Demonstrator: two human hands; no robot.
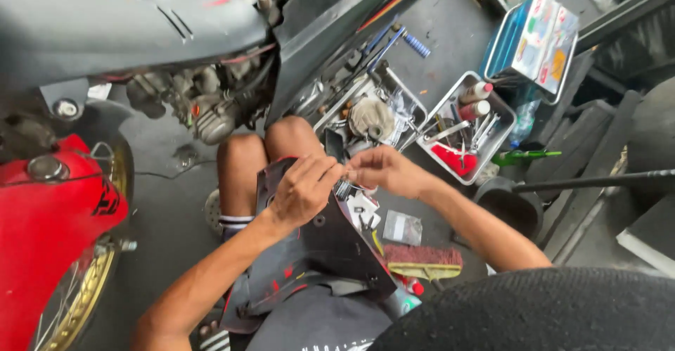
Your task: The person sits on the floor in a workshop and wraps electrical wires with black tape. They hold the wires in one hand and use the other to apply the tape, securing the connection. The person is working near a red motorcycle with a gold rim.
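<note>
**Small part pinched at the top edge of a motorcycle panel, work mid-way**

From the head camera, nearest me is a dark, ribbed rubber tyre filling the lower right corner. Just beyond it my two hands meet over a black plastic panel that rests on my lap, glossy, angular and smudged with red.

My left hand is curled shut, fingertips pressed on the panel's upper edge. My right hand is pinched closed on a small pale part at that same edge; I think it is a clip or fastener, but it is too small to tell.

I judge the job part done: the panel is off the grey motorcycle, whose metal engine stands bare, and nothing is refitted yet.

On the concrete floor lie a flat bristle brush, a metal tray of tools and spray cans, and, at left, a shiny red motorcycle with a gold spoked rim.
</note>
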